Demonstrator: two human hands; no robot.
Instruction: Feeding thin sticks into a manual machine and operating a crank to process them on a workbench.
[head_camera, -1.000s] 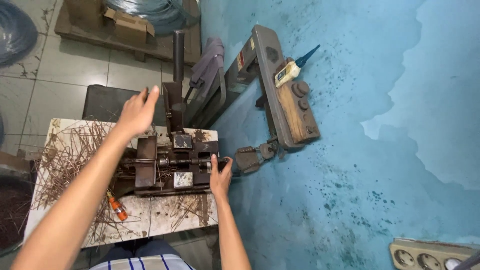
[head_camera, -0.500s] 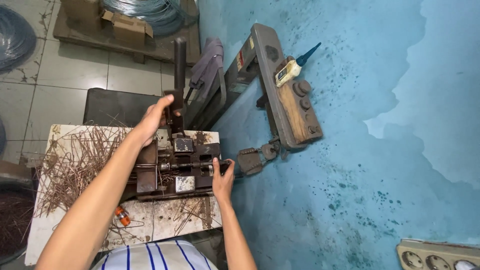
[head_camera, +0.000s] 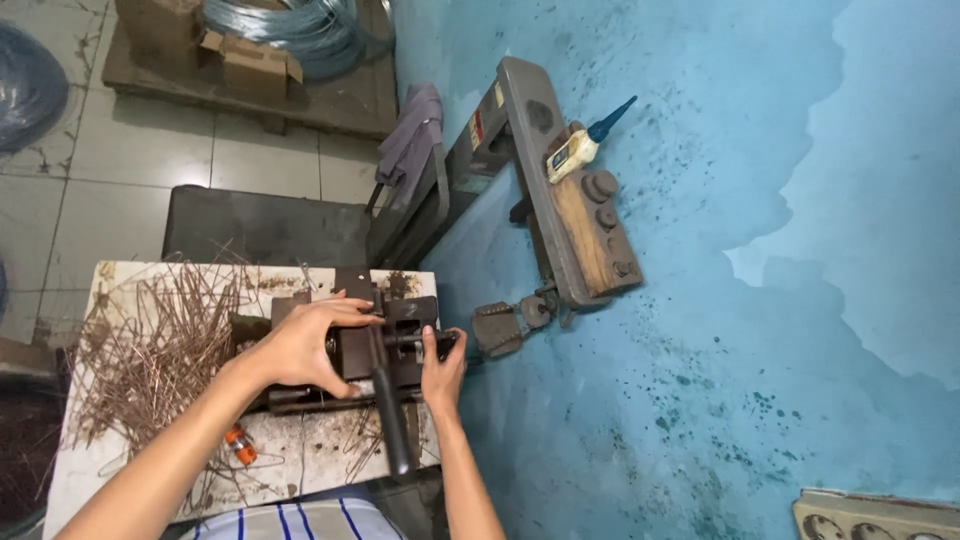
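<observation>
Rust-brown steel lever press (head_camera: 375, 345) sits at the middle of the white, stained desk (head_camera: 75, 470), and we have both hands on it. Our left hand (head_camera: 300, 345) lies curled over the top of the machine's block, its grip wrapped about the base of the dark round lever handle (head_camera: 390, 415), which lies low, pointing toward six o'clock and our striped shirt (head_camera: 290, 520). Our right hand (head_camera: 442, 368) is at the press's three o'clock side, fingers pinched on a small dark part there; whether a wire sits in that pinch we cannot tell.

To do this stroke well, we judge that the left palm should keep the lever flat to its stop, while the right fingers stay outside the closing faces and hold the piece square.

At nine o'clock from the press lies a loose heap of thin brown wire pieces (head_camera: 160, 350). A small orange-handled tool (head_camera: 238, 445) lies at seven o'clock. Beyond the desk, at twelve o'clock, stands a dark metal box (head_camera: 260, 225). At two o'clock a grey steel beam with a wooden plank (head_camera: 570, 200) leans along the blue wall (head_camera: 760, 300), a small glue bottle (head_camera: 580, 145) resting on it.
</observation>
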